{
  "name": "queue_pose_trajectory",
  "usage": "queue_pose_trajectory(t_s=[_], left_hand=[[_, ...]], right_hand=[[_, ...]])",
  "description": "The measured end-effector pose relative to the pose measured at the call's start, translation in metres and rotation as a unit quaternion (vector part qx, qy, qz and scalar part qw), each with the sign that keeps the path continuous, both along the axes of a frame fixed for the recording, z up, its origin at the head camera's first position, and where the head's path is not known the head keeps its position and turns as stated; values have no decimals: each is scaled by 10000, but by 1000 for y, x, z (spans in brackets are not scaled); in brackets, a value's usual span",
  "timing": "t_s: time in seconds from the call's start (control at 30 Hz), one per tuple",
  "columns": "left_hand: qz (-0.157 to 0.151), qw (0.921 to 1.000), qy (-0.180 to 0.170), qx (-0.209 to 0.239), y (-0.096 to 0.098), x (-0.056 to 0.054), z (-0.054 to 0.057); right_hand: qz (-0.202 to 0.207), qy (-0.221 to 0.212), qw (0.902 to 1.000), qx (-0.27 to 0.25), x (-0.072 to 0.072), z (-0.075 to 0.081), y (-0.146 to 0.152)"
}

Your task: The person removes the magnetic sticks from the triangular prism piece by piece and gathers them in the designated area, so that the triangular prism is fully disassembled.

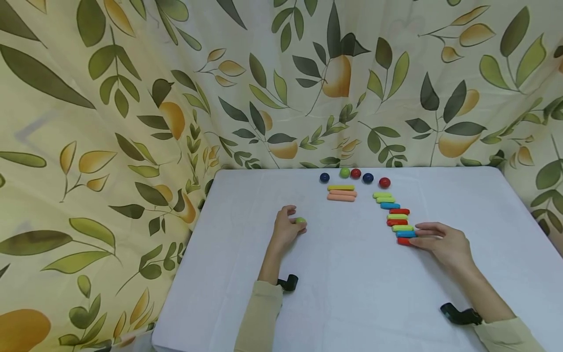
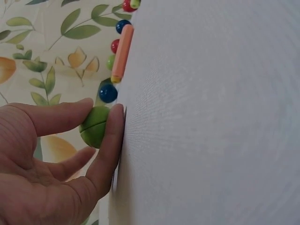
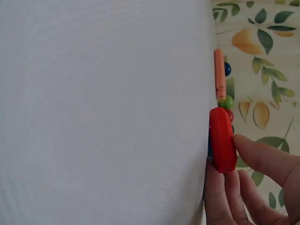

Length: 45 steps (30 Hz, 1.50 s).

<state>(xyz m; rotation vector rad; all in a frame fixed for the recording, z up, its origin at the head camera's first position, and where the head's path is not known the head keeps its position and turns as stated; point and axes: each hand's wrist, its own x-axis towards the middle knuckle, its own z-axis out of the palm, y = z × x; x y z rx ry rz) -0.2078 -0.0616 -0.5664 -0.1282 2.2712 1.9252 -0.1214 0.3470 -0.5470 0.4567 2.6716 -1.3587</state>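
Note:
In the head view my left hand (image 1: 286,229) is low over the left-middle of the white table. Its thumb and a finger pinch a green ball (image 2: 94,126), which shows a dark seam in the left wrist view. On the right side, my right hand (image 1: 449,247) holds the red stick (image 3: 222,140) at the near end of a slanting row. The thumb meets this stick's side, and the other fingers are around its right end. Just beyond it lies a blue stick (image 1: 405,234), close to the fingertips. A light green stick (image 1: 402,228) comes after that.
Farther up, the row continues with red, green and blue sticks (image 1: 390,206). A yellow stick (image 1: 340,187) and two peach sticks (image 1: 342,198) lie side by side at the back. Behind them sit several balls (image 1: 356,173) in blue, green and red. A leaf-patterned curtain (image 1: 281,98) borders the table (image 1: 343,293).

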Motion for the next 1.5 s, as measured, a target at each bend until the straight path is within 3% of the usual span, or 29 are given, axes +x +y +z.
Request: queue_pose_trajectory(t_s=[0.27, 0.67, 0.83, 1.1, 1.37, 1.5], left_hand=[[14, 9999, 79, -60, 0, -1, 0], [-168, 9997, 26, 149, 0, -2, 3], [-93, 9996, 248, 1, 4, -9, 8], [53, 9976, 681, 121, 18, -39, 29], [320, 9919, 1215, -159, 36, -83, 30], [153, 9899, 1380, -298, 42, -103, 30]], right_hand=[[57, 58, 10000, 11, -4, 3, 3], [-98, -191, 9982, -565, 3, 4, 7], [-57, -307, 9979, -564, 2, 7, 7], [281, -546, 9974, -389, 0, 13, 4], [285, -610, 9964, -520, 1, 10, 5], [226, -646, 9963, -528, 3, 9, 6]])
